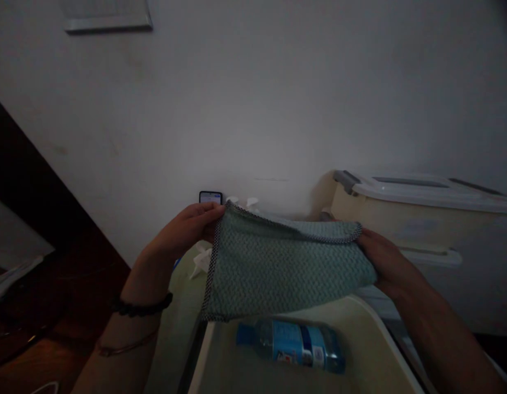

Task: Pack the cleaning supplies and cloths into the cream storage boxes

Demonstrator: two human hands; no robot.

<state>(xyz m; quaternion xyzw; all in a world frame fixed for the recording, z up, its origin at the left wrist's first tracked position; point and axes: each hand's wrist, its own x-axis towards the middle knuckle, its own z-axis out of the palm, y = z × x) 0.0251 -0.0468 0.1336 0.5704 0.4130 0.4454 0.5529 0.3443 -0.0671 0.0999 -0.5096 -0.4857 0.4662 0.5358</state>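
A green textured cloth with a dark checked border is stretched between my two hands, folded over along its top. My left hand pinches its upper left corner. At the right end my right hand grips the cloth, its fingertips partly hidden behind the fabric. Beneath the cloth, a clear plastic bottle with a blue cap and blue label lies on its side in a cream plastic bin. The cloth hangs above the bottle and covers the bin's far part.
To the right stands a cream storage box with a white lid. A phone is propped near the wall behind my left hand. Crumpled white tissue sits on a pale green surface at the left.
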